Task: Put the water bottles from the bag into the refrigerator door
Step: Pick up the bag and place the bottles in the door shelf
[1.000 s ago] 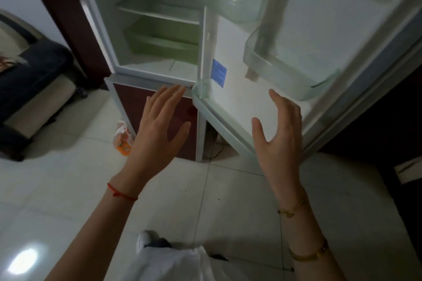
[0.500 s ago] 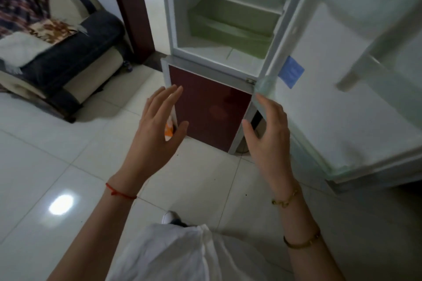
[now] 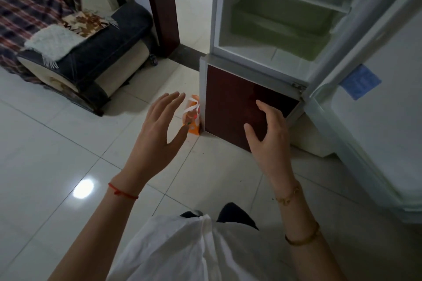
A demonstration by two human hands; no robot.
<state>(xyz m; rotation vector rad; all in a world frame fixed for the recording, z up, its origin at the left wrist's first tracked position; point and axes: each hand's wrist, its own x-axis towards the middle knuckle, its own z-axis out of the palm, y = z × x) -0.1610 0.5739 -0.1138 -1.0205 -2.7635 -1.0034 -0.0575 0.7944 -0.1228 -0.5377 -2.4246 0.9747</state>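
An orange and white plastic bag point(image 3: 193, 113) stands on the floor against the left corner of the refrigerator's dark red lower door point(image 3: 242, 102); its contents are hidden. My left hand point(image 3: 159, 131) hovers open just in front of the bag, the thumb overlapping its lower edge. My right hand point(image 3: 268, 134) is open in front of the red door, holding nothing. The refrigerator's upper compartment point(image 3: 280, 18) stands open with bare shelves. Its white upper door point(image 3: 374, 121) swings out to the right; the door bins are out of frame.
A dark sofa point(image 3: 96, 52) with a plaid blanket and white throw sits at the left. A dark red door frame point(image 3: 159, 7) stands between sofa and refrigerator. Glossy white floor tiles point(image 3: 57, 155) spread in front. My white clothing fills the bottom centre.
My view has swung left and down, away from the door bins toward the floor. Both open hands moved down with it, the left now close to the orange bag.
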